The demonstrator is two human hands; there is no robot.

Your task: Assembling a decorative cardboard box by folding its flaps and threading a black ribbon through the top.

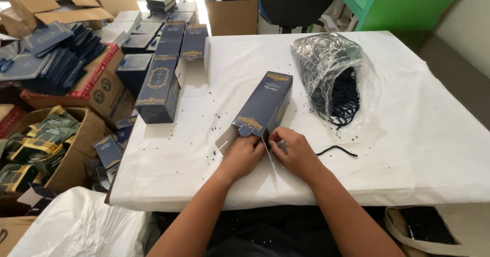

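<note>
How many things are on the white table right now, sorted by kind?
Dark blue boxes: 3, one under both hands, two at the left edge
Clear plastic bag of dark cords: 1
Loose dark cord: 1
Total: 5

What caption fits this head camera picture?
Both hands, left hand and right hand, work the open end of a navy, gold-printed cardboard box on a white-covered table.

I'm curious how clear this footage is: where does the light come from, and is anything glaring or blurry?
Head view: daylight comes from the far side, blowing out the floor behind the chair; the plastic bag shows bright glare; the box casts a soft shadow; the hands are fairly sharp; table edges bow slightly.
</note>
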